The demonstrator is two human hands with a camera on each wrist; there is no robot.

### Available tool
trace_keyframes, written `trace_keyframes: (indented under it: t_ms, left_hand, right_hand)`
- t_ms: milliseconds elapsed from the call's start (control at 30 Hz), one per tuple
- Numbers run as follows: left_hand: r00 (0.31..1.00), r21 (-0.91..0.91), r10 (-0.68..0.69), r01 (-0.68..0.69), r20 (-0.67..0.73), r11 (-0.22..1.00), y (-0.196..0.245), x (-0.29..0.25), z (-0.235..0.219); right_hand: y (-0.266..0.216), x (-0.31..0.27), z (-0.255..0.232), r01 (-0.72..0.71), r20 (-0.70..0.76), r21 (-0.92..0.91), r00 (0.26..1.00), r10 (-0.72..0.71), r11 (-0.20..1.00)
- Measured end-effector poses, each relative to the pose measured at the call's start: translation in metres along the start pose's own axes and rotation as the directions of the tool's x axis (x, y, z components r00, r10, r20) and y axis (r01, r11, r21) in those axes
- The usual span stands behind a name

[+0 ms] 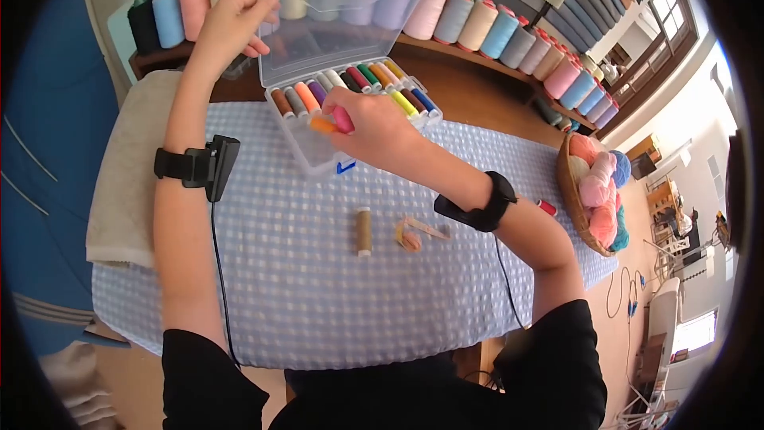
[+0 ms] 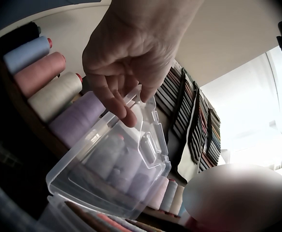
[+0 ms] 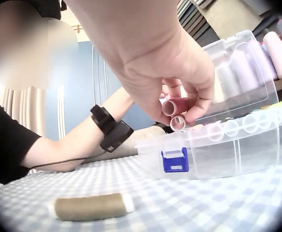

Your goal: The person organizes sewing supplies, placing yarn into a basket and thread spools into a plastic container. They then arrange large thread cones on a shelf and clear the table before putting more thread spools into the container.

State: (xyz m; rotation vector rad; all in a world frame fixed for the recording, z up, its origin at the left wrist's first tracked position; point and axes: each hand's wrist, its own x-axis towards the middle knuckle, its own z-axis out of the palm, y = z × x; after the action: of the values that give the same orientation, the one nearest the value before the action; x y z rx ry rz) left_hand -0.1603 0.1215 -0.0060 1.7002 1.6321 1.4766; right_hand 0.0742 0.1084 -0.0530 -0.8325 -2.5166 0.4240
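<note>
A clear plastic box (image 1: 306,143) stands on the checked cloth with its lid (image 1: 274,60) raised. Inside lie rows of small thread spools in many colours. My left hand (image 1: 227,28) pinches the lid's upper edge between thumb and fingers, plainest in the left wrist view. Over the front of the box my right hand (image 1: 380,129) holds a pink thread spool (image 1: 342,119) and an orange thread spool (image 1: 322,125) together. Their hollow ends face the right wrist camera. A tan thread spool (image 1: 364,232) lies on the cloth in front of the box.
Beside the tan spool is a small coiled pale strip (image 1: 410,237). A red spool (image 1: 547,207) lies near a wicker basket (image 1: 574,195) of yarn balls at the right. Large thread cones (image 1: 456,17) line the shelf behind. A folded beige cloth (image 1: 127,175) sits at the left.
</note>
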Motion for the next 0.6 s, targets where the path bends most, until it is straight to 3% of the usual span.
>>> trace_keyframes:
  t_ms: [67, 133, 267, 333, 467, 533, 600]
  left_hand:
    - [1.000, 0.005, -0.005, 0.005, 0.009, 1.000, 0.000, 0.000, 0.000]
    - [1.000, 0.024, 0.009, -0.009, -0.004, 1.000, -0.004, 0.002, 0.000]
    - [0.999, 0.033, 0.046, -0.045, -0.008, 0.998, -0.007, 0.003, 0.001]
    - [0.999, 0.027, 0.039, -0.039, -0.010, 0.999, -0.005, 0.001, 0.002]
    - [1.000, 0.032, 0.030, -0.030, -0.008, 0.999, -0.005, 0.002, 0.001]
    - [0.999, 0.031, 0.035, -0.035, -0.014, 0.999, -0.004, 0.001, 0.002]
    - [0.999, 0.030, 0.042, -0.041, -0.019, 0.999, -0.003, 0.000, 0.003]
  right_hand:
    - [0.006, 0.003, 0.006, -0.014, 0.042, -0.029, 0.999, 0.016, 0.999]
    - [0.013, 0.000, 0.010, 0.107, -0.005, -0.082, 0.994, -0.107, 0.991]
    - [0.013, -0.004, 0.013, 0.084, 0.008, -0.153, 0.996, -0.083, 0.985]
    - [0.014, -0.004, 0.013, 0.205, -0.055, -0.207, 0.974, -0.221, 0.957]
    - [0.014, 0.007, 0.011, 0.227, 0.040, -0.184, 0.974, -0.223, 0.956]
    - [0.015, 0.014, 0.014, 0.167, -0.054, -0.101, 0.983, -0.173, 0.981]
    - [0.020, 0.017, 0.015, 0.154, -0.062, -0.122, 0.985, -0.163, 0.980]
